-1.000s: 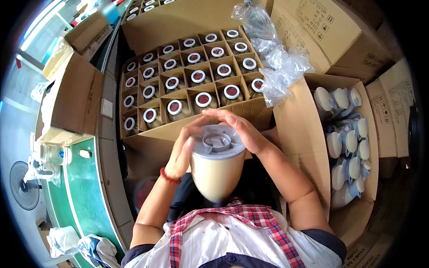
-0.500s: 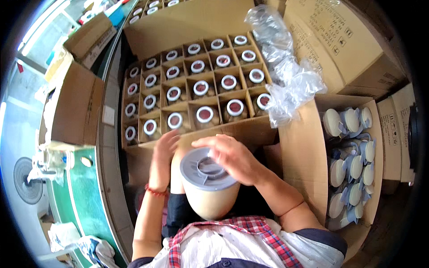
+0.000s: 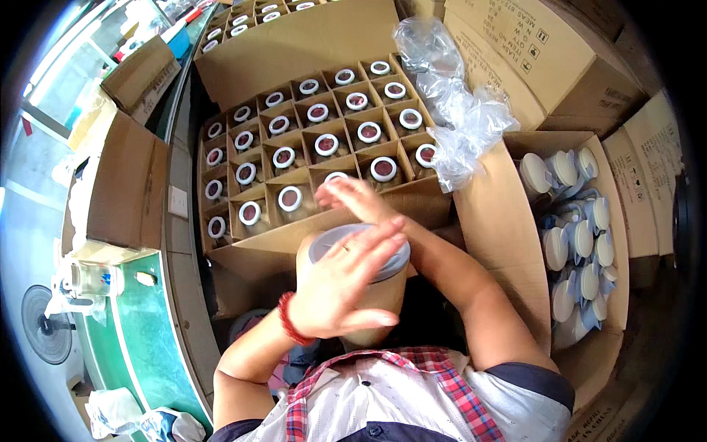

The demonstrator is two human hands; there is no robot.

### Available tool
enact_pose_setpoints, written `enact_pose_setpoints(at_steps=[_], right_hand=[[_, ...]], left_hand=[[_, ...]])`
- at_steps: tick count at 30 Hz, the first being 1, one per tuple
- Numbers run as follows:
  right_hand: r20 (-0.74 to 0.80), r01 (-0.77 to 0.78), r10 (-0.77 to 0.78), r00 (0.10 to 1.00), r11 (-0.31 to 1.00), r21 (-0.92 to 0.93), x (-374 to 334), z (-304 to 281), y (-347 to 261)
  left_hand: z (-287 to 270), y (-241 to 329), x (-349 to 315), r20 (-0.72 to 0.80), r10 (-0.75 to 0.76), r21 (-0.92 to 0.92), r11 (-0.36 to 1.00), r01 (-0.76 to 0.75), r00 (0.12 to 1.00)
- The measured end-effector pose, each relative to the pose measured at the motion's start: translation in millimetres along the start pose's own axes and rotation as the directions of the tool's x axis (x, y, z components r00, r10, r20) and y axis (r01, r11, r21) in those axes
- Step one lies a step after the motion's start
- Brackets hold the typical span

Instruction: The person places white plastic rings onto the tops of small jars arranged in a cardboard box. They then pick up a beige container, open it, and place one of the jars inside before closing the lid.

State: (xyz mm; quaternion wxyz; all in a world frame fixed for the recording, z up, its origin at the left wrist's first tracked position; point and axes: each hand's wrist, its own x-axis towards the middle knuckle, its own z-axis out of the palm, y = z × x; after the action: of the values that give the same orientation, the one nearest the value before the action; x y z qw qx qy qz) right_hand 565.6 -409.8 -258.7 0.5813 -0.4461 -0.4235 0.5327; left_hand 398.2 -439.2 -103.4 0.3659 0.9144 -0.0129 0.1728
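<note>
Hands shift on the jar lid

Left hand (image 3: 346, 283) slid from the jar's (image 3: 368, 302) side onto the grey lid (image 3: 359, 252), palm flat, fingers (image 3: 383, 234) spread. Right hand (image 3: 353, 199) moved off the lid top to its far rim, blurred. Jar sits lower, closer to the body.

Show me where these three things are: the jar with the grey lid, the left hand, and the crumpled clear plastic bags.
jar with the grey lid (image 3: 383, 295): head view, on its cream side wall.
left hand (image 3: 346, 283): head view, on the back of the hand.
crumpled clear plastic bags (image 3: 460, 110): head view, on the middle of the heap.
</note>
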Motion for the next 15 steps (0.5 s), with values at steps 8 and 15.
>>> enact_pose_setpoints(at_steps=[8, 15], right_hand=[[0.016, 0.001, -0.001, 1.0, 0.999, -0.038, -90.7, 39.6, -88.7], [0.283, -0.264, 0.191, 0.94, 0.932, 0.247, -20.8, 6.0, -17.6]], left_hand=[[40.9, -95.0, -82.7, -0.348, -0.343, -0.601, 0.796, 0.073, 0.873], [4.4, -40.6, -56.6, -0.194, -0.19, 0.27, 0.933, 0.239, 0.962]])
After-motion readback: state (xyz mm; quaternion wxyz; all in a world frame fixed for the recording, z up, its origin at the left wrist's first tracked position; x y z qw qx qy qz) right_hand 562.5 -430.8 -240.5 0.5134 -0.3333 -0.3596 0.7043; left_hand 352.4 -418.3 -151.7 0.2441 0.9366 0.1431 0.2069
